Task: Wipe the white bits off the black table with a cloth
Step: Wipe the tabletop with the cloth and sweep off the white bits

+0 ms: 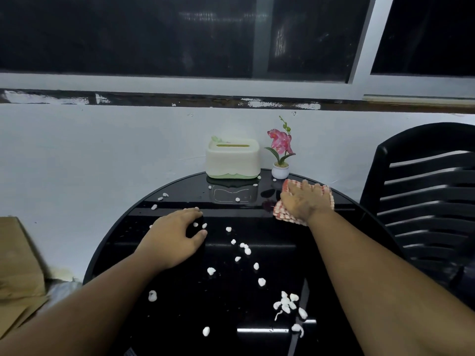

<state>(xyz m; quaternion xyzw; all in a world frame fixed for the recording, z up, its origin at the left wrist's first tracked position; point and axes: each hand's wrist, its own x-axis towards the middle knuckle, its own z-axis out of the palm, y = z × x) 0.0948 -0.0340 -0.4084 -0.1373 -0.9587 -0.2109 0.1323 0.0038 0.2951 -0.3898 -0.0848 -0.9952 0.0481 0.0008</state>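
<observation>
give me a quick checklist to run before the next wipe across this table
1. Cloth under the wiping hand: ok. The right hand lies flat on the red and white checked cloth at the far right of the black table.
2. Cloth flat on the surface: ok, as far as the view shows.
3. Bits left to wipe: not ok. White bits lie scattered over the middle and near side.
4. Left hand out of the sweep path: not ok. It rests among the bits.
5. Tissue box and potted orchid clear of the cloth: cannot tell. The pot stands close behind it.
</observation>
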